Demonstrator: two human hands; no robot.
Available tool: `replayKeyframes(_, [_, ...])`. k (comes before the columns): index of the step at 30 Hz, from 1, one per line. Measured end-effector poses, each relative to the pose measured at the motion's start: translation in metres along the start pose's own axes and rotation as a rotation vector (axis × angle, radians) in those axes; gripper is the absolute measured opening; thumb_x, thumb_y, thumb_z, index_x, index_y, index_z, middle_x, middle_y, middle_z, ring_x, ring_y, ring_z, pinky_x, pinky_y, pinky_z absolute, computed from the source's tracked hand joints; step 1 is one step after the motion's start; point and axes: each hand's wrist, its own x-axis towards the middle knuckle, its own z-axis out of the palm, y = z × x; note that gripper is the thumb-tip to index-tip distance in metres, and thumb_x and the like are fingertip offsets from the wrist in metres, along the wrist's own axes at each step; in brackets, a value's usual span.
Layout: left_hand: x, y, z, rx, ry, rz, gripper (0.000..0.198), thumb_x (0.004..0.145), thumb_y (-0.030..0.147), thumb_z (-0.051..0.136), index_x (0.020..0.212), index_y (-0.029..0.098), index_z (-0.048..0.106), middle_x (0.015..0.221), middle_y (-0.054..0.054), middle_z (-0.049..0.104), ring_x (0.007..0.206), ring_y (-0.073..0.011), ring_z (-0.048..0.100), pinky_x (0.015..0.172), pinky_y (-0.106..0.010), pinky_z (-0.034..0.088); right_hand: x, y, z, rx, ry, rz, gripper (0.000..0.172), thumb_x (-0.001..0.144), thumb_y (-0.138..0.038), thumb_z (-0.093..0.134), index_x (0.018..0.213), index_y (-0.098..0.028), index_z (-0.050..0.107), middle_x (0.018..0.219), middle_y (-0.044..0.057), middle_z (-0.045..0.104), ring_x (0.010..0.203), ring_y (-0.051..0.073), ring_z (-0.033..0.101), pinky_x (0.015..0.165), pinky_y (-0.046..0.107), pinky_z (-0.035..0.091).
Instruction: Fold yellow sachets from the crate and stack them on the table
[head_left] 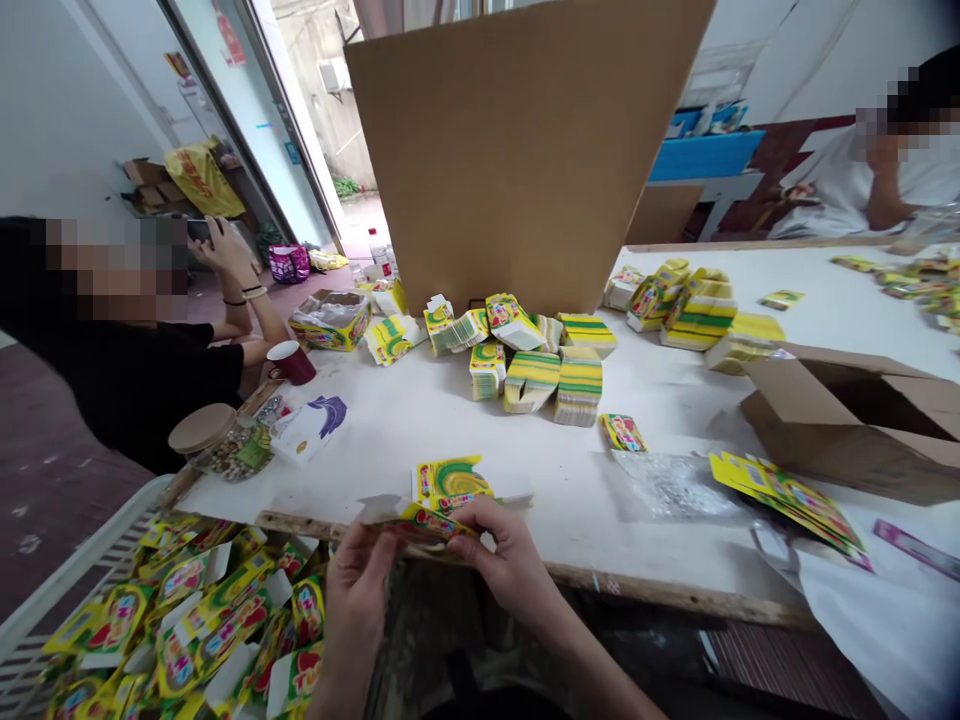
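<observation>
Both my hands hold a small yellow printed carton (431,520) at the near edge of the white table (450,420). My left hand (360,590) grips its left end, fingers closed. My right hand (502,555) pinches its right side from above. One more flat yellow-green carton (450,478) lies on the table just behind it. A white crate (97,610) at my lower left is full of folded cartons (217,620).
Stacks of flat cartons (555,380) sit mid-table before a tall cardboard sheet (517,150). An open cardboard box (855,415), a clear plastic bag (675,485) and flat cartons (787,495) lie right. A jar (217,440) and red mug (292,362) stand left. A person (135,340) sits left, another (885,170) far right.
</observation>
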Motion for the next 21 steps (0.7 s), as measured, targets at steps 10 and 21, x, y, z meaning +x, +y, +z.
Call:
replayKeyframes(10, [0.012, 0.038, -0.004, 1.103, -0.594, 0.077, 0.079, 0.048, 0.034, 0.087, 0.12, 0.021, 0.057, 0.119, -0.013, 0.063, 0.112, -0.038, 0.056, 0.096, -0.051, 0.044, -0.007, -0.01, -0.004, -0.592, -0.181, -0.524, 0.027, 0.089, -0.014, 0.053, 0.109, -0.027, 0.065, 0.091, 0.005, 0.063, 0.087, 0.021, 0.049, 0.08, 0.036, 0.041])
replayKeyframes(21, [0.006, -0.004, 0.006, 1.249, -0.47, 0.478, 0.063, 0.08, 0.044, 0.062, 0.13, 0.02, 0.032, 0.11, -0.014, 0.061, 0.093, -0.029, 0.065, 0.077, -0.039, 0.053, -0.003, 0.005, 0.0, 0.247, 0.009, 0.132, 0.046, 0.088, -0.058, 0.046, 0.111, -0.02, 0.056, 0.097, 0.007, 0.064, 0.093, 0.021, 0.06, 0.083, 0.035, 0.049])
